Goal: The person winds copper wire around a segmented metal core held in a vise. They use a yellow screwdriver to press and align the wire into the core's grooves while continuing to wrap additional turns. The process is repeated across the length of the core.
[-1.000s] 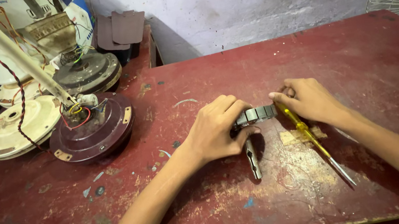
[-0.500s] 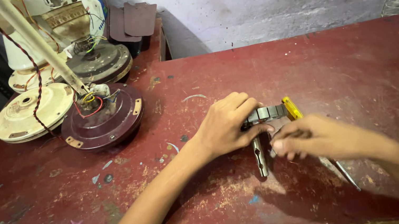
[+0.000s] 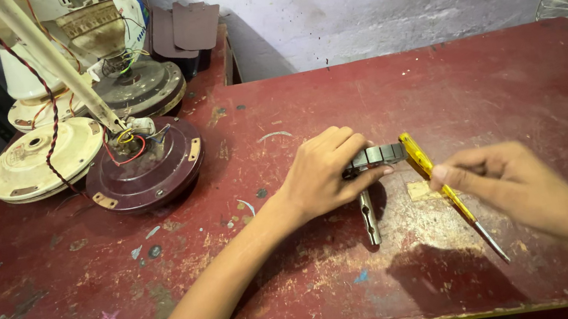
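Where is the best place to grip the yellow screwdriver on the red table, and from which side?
Probably the yellow handle, the thicker end lying near the metal part. Come from the right, where the right hand hovers; the thin shaft points toward the table's near edge.

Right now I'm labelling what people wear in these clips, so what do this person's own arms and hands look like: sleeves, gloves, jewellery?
Both arms are bare from the picture's lower edge to the fingers: no sleeve shows on either. The left hand and right hand wear no gloves, and no ring, watch or wristband can be seen. Both forearms are slim, and no marks or tape show on them.
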